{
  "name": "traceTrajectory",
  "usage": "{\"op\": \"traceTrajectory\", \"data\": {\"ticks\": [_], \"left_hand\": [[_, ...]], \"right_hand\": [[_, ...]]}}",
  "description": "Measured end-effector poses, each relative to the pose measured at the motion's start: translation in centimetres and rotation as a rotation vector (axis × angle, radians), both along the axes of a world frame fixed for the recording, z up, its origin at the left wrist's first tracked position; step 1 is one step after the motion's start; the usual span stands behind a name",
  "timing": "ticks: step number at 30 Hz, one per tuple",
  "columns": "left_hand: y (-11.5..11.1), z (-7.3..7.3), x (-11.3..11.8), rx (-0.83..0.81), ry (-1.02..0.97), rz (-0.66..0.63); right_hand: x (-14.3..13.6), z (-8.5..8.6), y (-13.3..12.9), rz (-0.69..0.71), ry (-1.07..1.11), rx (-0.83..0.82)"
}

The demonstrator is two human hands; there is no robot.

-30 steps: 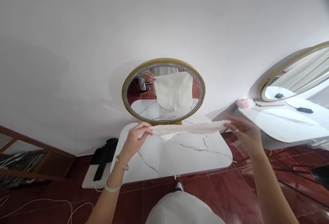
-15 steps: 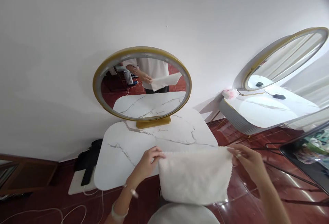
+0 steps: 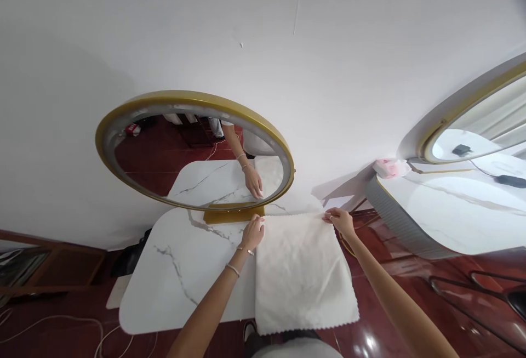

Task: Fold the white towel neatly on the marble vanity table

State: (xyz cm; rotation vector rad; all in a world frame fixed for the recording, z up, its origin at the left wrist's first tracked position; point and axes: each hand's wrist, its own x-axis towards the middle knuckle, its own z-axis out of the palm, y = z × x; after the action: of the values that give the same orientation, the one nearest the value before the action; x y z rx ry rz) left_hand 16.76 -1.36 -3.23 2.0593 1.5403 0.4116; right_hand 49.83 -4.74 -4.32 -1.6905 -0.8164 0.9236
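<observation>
A white cloth [image 3: 302,276] with a zigzag edge is spread over the right part of the marble-patterned tabletop [image 3: 164,281], its near end reaching past the table's front edge. Its far left corner is pinched in my left hand [image 3: 252,233], just in front of the mirror's gold base [image 3: 233,214]. My right hand [image 3: 340,221] grips the far right corner, at the table's right side. Above the tabletop stands an oval-looking mirror [image 3: 197,149] in a gold frame, reflecting an arm and part of the cloth.
To the right is a second table [image 3: 435,212] with a pink-and-white tissue pack [image 3: 391,168], a black adapter [image 3: 510,181] and another gold-framed mirror [image 3: 476,117]. White cables [image 3: 61,317] trail over the red tiled floor at left, near a wooden cabinet [image 3: 61,267].
Both hands have carried the cloth forward, from hanging before the table's front edge to lying over its right part. The camera view has shifted too.
</observation>
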Motion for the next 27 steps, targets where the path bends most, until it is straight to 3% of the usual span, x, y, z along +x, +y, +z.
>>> {"op": "traceTrajectory", "data": {"ticks": [8, 12, 16, 19, 22, 27], "left_hand": [[-2.5, -2.1, 3.3, 0.118, -0.018, 0.186], [-3.8, -3.3, 4.7, 0.236, -0.023, 0.143], [-4.6, -5.1, 5.6, 0.415, 0.115, 0.073], [-3.7, -5.5, 6.2, 0.425, 0.203, 0.149], [-1.4, -4.7, 6.9, 0.366, 0.256, 0.158], [3.6, -3.3, 7.9, 0.225, 0.213, 0.138]], "right_hand": [[-0.1, -2.5, 2.4, 0.007, -0.103, 0.013], [-0.7, -3.1, 3.0, 0.038, -0.206, 0.045], [-3.3, -3.7, 1.4, 0.13, -0.347, 0.137], [-6.1, -4.8, -0.7, 0.32, -0.673, 0.158], [-8.0, -6.0, -1.3, 0.422, -1.12, 0.066], [-7.9, -6.3, 3.2, 0.384, -1.274, 0.039]]}}
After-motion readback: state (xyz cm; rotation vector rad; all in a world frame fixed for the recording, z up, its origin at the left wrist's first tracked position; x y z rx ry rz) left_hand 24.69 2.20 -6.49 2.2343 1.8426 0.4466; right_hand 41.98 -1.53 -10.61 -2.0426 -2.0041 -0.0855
